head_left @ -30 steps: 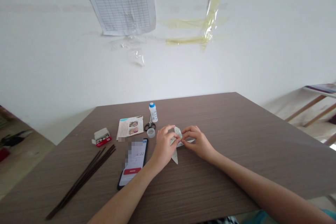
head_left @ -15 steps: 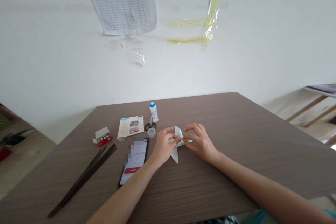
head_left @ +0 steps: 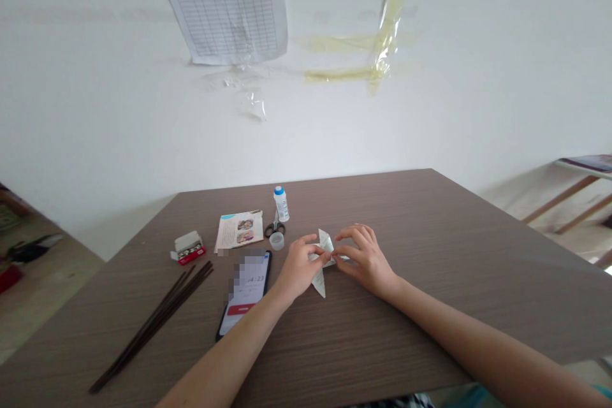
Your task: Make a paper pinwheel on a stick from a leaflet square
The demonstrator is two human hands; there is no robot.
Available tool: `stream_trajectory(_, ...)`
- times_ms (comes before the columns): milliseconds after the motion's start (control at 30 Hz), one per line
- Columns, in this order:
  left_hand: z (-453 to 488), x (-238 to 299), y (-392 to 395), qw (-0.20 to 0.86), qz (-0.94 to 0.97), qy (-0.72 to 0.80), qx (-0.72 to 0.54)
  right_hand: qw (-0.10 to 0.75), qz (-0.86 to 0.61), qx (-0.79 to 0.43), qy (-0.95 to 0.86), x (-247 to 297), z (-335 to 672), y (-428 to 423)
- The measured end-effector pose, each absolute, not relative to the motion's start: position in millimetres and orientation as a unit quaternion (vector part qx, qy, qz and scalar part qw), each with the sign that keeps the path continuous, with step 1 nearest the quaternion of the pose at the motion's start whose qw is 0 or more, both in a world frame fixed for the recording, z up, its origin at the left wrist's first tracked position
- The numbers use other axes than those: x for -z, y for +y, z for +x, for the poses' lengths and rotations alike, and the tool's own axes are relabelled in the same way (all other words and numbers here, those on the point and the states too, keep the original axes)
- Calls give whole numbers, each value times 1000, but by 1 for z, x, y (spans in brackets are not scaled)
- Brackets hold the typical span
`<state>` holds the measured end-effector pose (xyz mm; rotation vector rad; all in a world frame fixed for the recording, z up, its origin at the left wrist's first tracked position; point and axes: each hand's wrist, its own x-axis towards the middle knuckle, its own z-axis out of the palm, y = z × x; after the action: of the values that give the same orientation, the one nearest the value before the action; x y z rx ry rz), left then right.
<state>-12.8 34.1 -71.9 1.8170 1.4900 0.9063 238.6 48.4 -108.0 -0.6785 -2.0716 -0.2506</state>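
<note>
You are pinching a folded white paper piece (head_left: 325, 241) over the brown wood-grain table (head_left: 382, 338), your left hand (head_left: 299, 268) and right hand (head_left: 366, 262) both gripping it with narrowly closed fingers (head_left: 318, 250). A black smartphone (head_left: 243, 296) is lying just beside your left hand, with black-handled metal scissors (head_left: 274, 227) farther along the table.

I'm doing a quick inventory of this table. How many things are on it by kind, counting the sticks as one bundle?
Folded paper: 1
Phone: 1
Scissors: 1
Blue-capped white bottle: 1
Small clear cup: 1
Printed booklet: 1
Red and white box: 1
Bundle of dark sticks: 1
Total: 8
</note>
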Motion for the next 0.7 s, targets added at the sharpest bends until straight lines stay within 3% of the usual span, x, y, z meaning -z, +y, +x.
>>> stream_trajectory(333,-13,68,33,314,671,575,-348,460,-288,72,-837,109,236,47)
stream_trajectory(700,-11,64,28,290,669,576,-370,469,-322,-94,-817,116,238,54)
